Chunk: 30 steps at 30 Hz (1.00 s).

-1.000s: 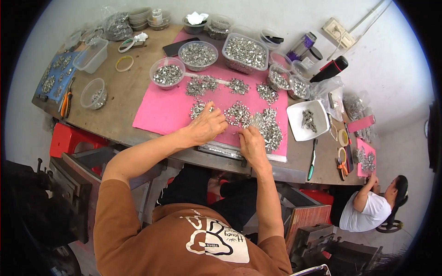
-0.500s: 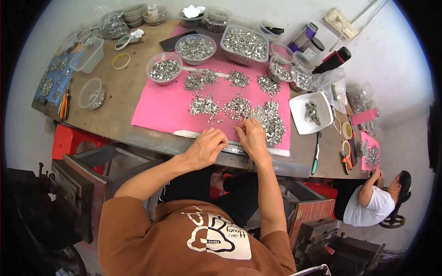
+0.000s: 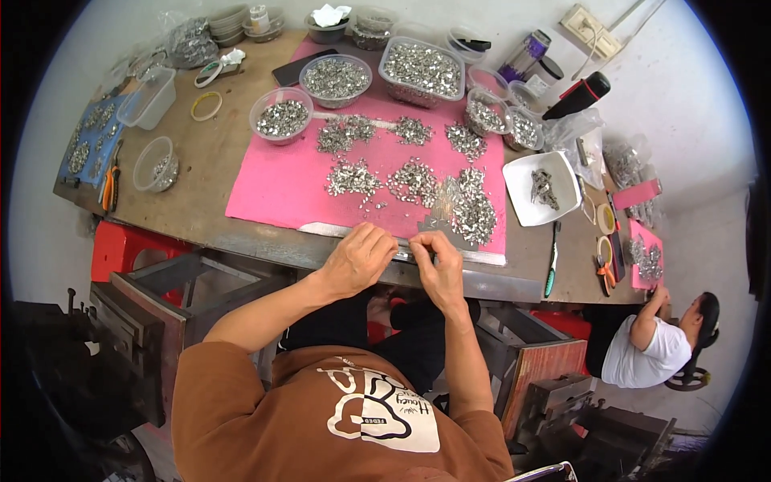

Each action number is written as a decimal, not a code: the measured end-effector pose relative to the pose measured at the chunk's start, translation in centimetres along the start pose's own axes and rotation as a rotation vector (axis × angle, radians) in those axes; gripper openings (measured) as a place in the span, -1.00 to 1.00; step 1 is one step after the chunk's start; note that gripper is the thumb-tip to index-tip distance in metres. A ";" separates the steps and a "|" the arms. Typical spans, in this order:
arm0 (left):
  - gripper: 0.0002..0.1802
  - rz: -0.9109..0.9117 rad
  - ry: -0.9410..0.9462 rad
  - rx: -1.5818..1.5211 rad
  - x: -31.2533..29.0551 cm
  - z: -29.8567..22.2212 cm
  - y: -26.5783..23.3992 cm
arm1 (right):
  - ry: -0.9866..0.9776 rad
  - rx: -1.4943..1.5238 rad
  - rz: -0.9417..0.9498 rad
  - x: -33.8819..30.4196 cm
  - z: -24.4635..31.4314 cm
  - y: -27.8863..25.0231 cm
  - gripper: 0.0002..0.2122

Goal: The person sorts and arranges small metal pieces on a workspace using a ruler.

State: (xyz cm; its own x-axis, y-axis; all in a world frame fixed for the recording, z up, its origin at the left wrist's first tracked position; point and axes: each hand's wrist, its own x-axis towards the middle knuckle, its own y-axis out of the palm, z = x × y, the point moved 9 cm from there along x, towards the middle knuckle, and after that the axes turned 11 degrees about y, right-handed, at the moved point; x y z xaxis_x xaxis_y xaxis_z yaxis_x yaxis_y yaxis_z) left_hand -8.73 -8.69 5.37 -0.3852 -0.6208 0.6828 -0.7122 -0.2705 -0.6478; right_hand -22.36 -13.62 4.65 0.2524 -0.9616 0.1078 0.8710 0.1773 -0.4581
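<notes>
At the bench's front edge my left hand is closed, thumb and fingertips pressed together over a narrow metal strip. Just to its right, my right hand is curled in a pinch over the same strip. Whatever the fingertips hold is too small to make out. Beyond the hands lies a pink cloth with several heaps of small silvery metal pieces. The nearest heap spreads beyond my right hand, beside a flat grey patch. Another heap lies further back.
Tubs of metal pieces line the back. A white square dish holds more pieces at right, near a green toothbrush. Orange-handled pliers lie at left. A person in a white shirt works at far right.
My right hand has drawn back from the near heap to the bench edge, uncovering the grey patch. My left hand stays almost in place. The view has shifted slightly.
</notes>
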 end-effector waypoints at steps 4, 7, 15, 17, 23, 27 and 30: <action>-0.78 -0.046 0.047 0.070 -0.3 -0.2 -0.3 | -0.078 0.012 -0.009 -0.7 0.1 0.6 -0.95; -0.78 -0.020 0.043 0.048 -1.0 0.2 -0.1 | -0.111 -0.022 -0.040 -0.9 0.3 0.9 -0.95; -0.82 -0.127 -0.100 -0.048 -1.6 1.9 -2.1 | -0.214 -0.120 -0.084 -1.7 1.3 1.3 -0.93; -0.84 -0.133 -0.118 -0.020 -1.2 3.5 -2.6 | -0.228 -0.145 -0.077 -1.7 1.4 1.5 -0.91; -0.90 -0.016 -0.034 0.107 2.1 7.1 -1.8 | -0.367 -0.311 -0.140 -2.3 2.8 1.8 -0.87; -0.89 0.063 -0.049 0.167 2.5 7.7 -0.8 | -0.392 -0.311 -0.088 -2.0 3.2 1.8 -0.88; -0.89 0.072 -0.034 0.193 2.8 7.6 -0.8 | -0.345 -0.254 0.016 -1.1 3.0 1.6 -0.89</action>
State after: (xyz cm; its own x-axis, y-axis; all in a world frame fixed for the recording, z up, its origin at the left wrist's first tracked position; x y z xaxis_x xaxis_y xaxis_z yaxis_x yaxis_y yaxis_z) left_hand -4.77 -15.78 5.18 -0.4087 -0.6677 0.6222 -0.5564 -0.3581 -0.7498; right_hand -19.99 -11.66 6.46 0.4283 -0.8253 0.3680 0.7457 0.0928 -0.6598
